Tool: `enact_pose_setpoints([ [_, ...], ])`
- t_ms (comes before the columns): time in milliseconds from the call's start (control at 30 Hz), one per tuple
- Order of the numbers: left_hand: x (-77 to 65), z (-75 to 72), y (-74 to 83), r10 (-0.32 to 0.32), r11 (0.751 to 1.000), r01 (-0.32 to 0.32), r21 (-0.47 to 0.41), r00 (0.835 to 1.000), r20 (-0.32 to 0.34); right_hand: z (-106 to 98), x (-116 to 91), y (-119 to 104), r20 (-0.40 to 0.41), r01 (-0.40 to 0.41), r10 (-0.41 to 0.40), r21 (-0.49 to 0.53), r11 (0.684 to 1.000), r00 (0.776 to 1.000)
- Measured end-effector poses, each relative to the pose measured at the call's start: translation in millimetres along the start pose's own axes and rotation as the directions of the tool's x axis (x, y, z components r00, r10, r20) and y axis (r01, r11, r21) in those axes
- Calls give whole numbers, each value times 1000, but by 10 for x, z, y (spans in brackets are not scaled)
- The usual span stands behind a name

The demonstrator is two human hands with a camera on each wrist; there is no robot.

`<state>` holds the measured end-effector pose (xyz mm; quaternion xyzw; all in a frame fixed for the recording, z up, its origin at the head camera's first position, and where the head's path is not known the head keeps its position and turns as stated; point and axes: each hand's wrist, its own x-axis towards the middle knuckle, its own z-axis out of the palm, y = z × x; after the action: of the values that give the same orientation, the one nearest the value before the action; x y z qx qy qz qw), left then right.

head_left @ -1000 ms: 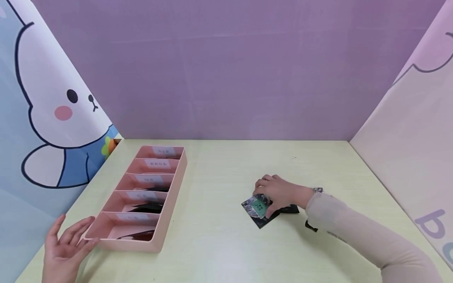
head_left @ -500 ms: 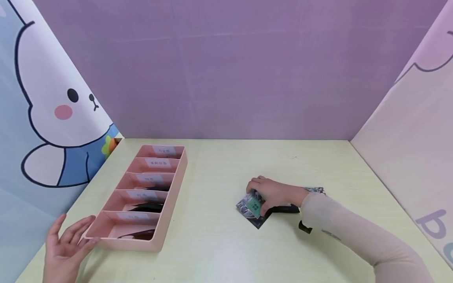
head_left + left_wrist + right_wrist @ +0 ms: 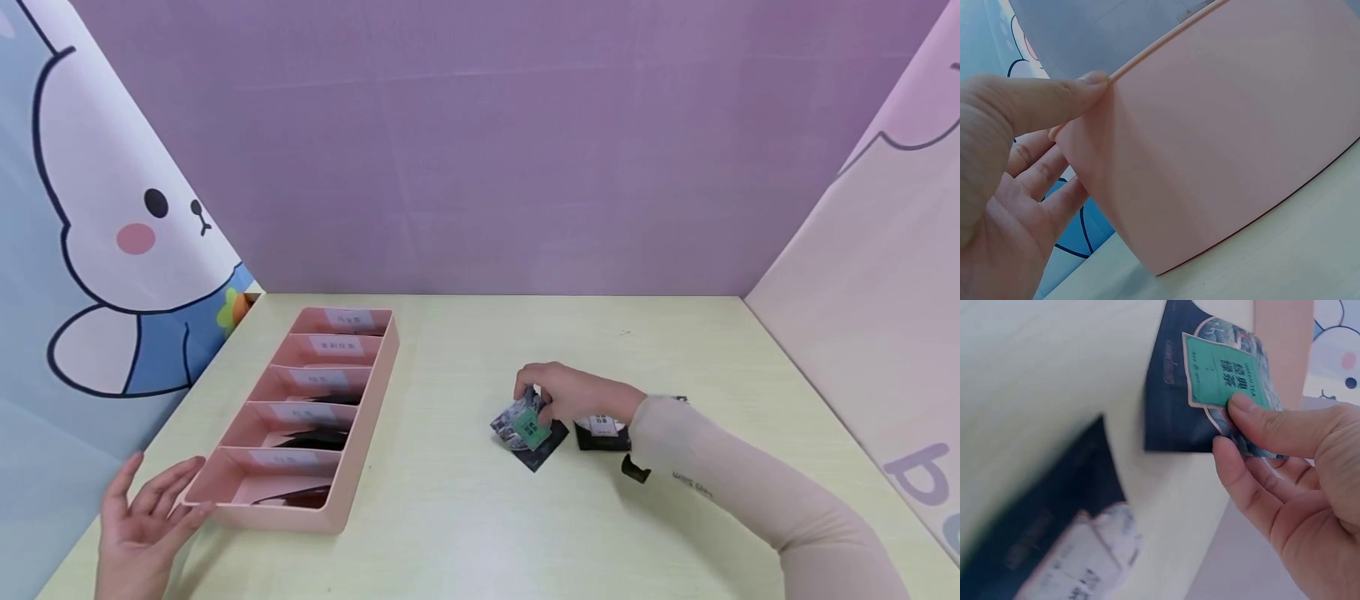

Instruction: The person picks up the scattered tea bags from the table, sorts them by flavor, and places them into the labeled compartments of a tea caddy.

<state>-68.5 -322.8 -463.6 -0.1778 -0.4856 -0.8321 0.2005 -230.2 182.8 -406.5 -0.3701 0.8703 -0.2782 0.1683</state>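
My right hand point(image 3: 572, 392) pinches a dark tea sachet with a green label point(image 3: 1222, 372) between thumb and fingers, tilted above the table. "GREEN TEA" is legible on that label. Below it in the right wrist view lies another dark sachet with a white label point(image 3: 1072, 556), blurred, on the tabletop. At the left, a pink divided box point(image 3: 363, 433) stands with labelled compartments in a row. My left hand point(image 3: 146, 529) holds its near left corner, thumb on the rim and fingers along the outer side. Dark sachets show in several compartments; the contents of the farther ones are hard to see.
A dark corner point(image 3: 635, 469) of something pokes out beneath the right sleeve, mostly hidden. A patterned edge point(image 3: 681, 398) shows behind the forearm. A purple backdrop point(image 3: 480, 167) closes off the table's rear, with printed panels on both sides.
My right hand has moved left and lifted the green-labelled sachet, uncovering the white-labelled one. My left hand and the pink box have stayed in place.
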Motion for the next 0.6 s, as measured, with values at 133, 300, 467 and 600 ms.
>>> enact_pose_setpoints([
  [133,1,-8,-5,5,1000,-4,-7,1000,5,-66,32,-18,-37,8,-7,46,999,999],
  [300,-3,-5,4,-4,1000,4,6,1000,-13,-147,79,-109,-70,2,7,123,992,998],
  [467,-6,5,8,-10,1000,10,-2,1000,-18,-183,162,-190,-117,-24,43,158,987,992],
  [600,-6,21,19,-14,1000,14,-8,1000,-22,-184,238,-233,-163,-8,33,152,988,986],
])
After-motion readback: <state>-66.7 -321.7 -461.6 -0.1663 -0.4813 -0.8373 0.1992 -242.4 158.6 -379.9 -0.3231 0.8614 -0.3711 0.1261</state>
